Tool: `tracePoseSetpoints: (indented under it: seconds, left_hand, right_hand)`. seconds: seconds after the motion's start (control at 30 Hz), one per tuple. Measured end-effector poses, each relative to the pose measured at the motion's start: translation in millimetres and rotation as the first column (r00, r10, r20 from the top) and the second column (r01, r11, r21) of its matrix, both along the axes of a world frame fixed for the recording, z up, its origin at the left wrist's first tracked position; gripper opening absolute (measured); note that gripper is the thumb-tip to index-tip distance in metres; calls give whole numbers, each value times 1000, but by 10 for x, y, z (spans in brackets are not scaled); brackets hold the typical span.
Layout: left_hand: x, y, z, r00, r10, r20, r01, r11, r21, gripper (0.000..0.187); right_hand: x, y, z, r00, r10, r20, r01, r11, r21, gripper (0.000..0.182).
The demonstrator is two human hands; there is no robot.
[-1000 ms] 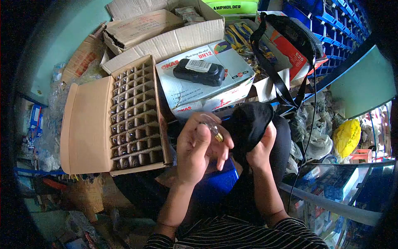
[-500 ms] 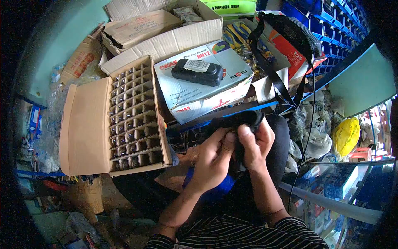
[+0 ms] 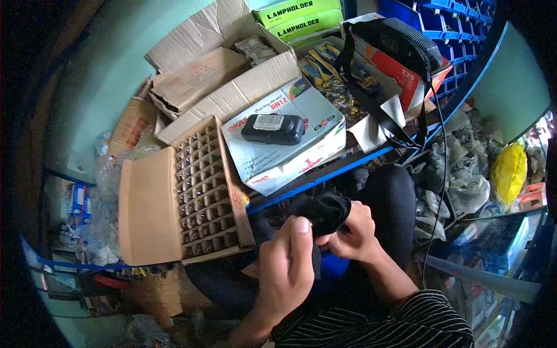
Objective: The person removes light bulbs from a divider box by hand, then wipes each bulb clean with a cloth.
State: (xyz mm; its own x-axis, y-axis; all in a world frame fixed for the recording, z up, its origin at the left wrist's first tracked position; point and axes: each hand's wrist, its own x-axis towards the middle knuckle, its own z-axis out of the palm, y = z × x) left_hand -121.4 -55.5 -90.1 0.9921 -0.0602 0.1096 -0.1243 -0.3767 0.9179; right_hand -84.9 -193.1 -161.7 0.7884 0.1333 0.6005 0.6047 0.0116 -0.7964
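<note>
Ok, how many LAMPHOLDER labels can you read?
2: the upper label on the green packaging at the back, and the lower label directly beneath it. Others may be hidden.

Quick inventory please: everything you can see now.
Crumpled cloth: one, black, lower centre
Divided cardboard box: one, brown, left
Printed rectangular carton: one, white, centre
Oblong case: one, black, on that carton
Large open cardboard box: one, brown, upper left
Smaller closed cardboard box: one, brown, inside it
Lampholder boxes: at least two, green, top centre
E25 carton: one, red, upper right
Mesh bag: one, black, upper right
Plastic bins: many, blue, upper right
Bulging plastic bag: one, yellow, far right
Crumpled plastic bags: several, whitish, right
Left hand: one, bare, by the cloth
Right hand: one, bare, holding the cloth
</note>
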Motion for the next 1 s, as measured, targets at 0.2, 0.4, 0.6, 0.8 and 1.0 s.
tracePoseSetpoints:
  seconds: [0.2, 0.4, 0.6, 0.8, 1.0]
  left_hand:
    - [107, 36, 490, 919, -100, -380, 137, 988, 70, 34]
    - [585, -111, 601, 904, -278, -326, 360, 905, 226, 38]
    - [1567, -363, 590, 798, -530, 287, 300, 763, 573, 29]
    - [2336, -567, 204, 666, -720, 196, 267, 475, 839, 21]
    - [2479, -642, 34, 710, -633, 308, 271, 650, 710, 20]
  right_hand:
    - [47, -60, -94, 983, 170, -74, -153, 967, 202, 7]
    - [64, -120, -88, 948, -152, -279, 242, 916, 320, 10]
    - [239, -184, -83, 866, 102, -490, 305, 668, 678, 20]
    - [117, -129, -54, 895, 232, -381, 109, 713, 692, 23]
    - [85, -66, -62, 879, 284, -382, 46, 748, 662, 26]
